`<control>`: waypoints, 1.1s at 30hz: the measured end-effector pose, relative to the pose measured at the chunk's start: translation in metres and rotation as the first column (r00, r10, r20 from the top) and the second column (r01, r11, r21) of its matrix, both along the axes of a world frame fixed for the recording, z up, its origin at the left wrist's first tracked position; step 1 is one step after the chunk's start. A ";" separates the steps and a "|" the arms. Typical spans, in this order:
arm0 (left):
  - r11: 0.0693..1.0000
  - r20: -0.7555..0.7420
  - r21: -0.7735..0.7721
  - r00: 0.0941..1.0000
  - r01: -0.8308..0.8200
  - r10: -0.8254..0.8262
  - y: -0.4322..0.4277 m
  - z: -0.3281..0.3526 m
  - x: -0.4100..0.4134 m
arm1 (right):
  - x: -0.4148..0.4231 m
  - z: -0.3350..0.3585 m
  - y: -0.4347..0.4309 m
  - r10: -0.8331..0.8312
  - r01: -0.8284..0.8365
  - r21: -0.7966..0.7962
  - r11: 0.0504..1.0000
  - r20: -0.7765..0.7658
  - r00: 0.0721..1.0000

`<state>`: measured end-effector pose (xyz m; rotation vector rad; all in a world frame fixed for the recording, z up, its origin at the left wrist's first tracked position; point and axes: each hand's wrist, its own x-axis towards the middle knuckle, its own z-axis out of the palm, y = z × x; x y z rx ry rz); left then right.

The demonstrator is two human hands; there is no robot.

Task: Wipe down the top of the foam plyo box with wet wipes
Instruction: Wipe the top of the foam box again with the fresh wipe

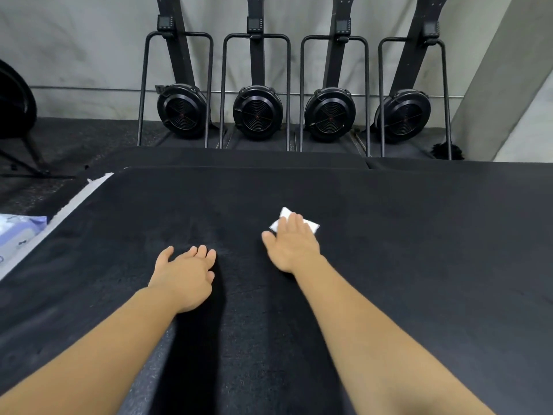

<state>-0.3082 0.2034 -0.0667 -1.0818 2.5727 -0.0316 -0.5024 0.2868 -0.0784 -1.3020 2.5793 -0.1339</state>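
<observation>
While you held the wet wipe (312, 226) flat on the foam plyo box top (419, 265), the wiping step was in hand. The wipe, a small folded white pad, sat near the middle of the black top. Your right hand (291, 247) pressed on it with straight fingers, palm down, gripping nothing; only two corners of the pad showed, at 11 and 2 o'clock of the fingers. Your left hand (185, 274) lay at 8 o'clock of the wipe, palm down on the bare surface with relaxed fingers, holding nothing and apparently bracing you.

No clear wet track showed on the dark top, so progress could not be judged with confidence; most of the surface looked dry. The next move probably called for even downward pressure and overlapping strokes toward the edges, keeping the pad from rolling up under the fingers.

At 9 o'clock, off the box's left edge, lay a pale blue-and-white wipes pack (18, 235); its printing was too blurred to read. A white strip (89, 187) ran along that edge. At 12 o'clock, beyond a second black pad (239, 158), four rowing machines (257, 112) stood upright against the wall; their monitors showed no readable writing or brand.
</observation>
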 end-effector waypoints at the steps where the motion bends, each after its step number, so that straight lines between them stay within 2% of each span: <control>1: 1.000 -0.002 0.002 1.000 -0.004 0.004 0.001 0.000 -0.001 | 0.017 -0.001 -0.005 0.030 -0.030 -0.004 1.000 0.005 1.000; 4: 1.000 -0.037 0.002 0.999 -0.012 0.012 0.004 0.000 -0.002 | 0.064 -0.003 -0.020 0.137 -0.135 -0.054 0.989 0.037 0.990; 8: 0.997 -0.113 0.075 0.993 -0.029 0.037 0.004 0.000 0.003 | 0.090 0.001 -0.027 0.257 -0.233 -0.129 0.964 0.215 0.942; 11: 0.998 -0.077 0.065 0.997 -0.004 0.009 0.004 0.001 0.002 | 0.071 0.007 -0.017 0.286 -0.270 -0.114 0.956 0.168 0.943; 17: 0.979 -0.067 0.201 0.996 -0.037 0.051 0.001 0.007 -0.003 | -0.008 0.007 0.016 0.105 -0.102 -0.065 0.993 0.046 0.993; 23: 0.979 -0.078 0.202 0.996 -0.027 0.044 0.000 0.006 -0.002 | -0.072 0.002 0.052 -0.060 0.060 0.005 0.998 -0.014 0.998; 29: 0.976 -0.073 0.214 0.996 -0.034 0.051 -0.001 0.008 -0.003 | -0.051 0.003 0.044 -0.113 0.112 0.053 0.992 0.009 0.994; 33: 0.978 -0.062 0.206 0.997 -0.034 0.048 0.001 0.009 -0.003 | -0.007 0.001 0.029 -0.020 0.018 0.051 0.999 0.039 0.999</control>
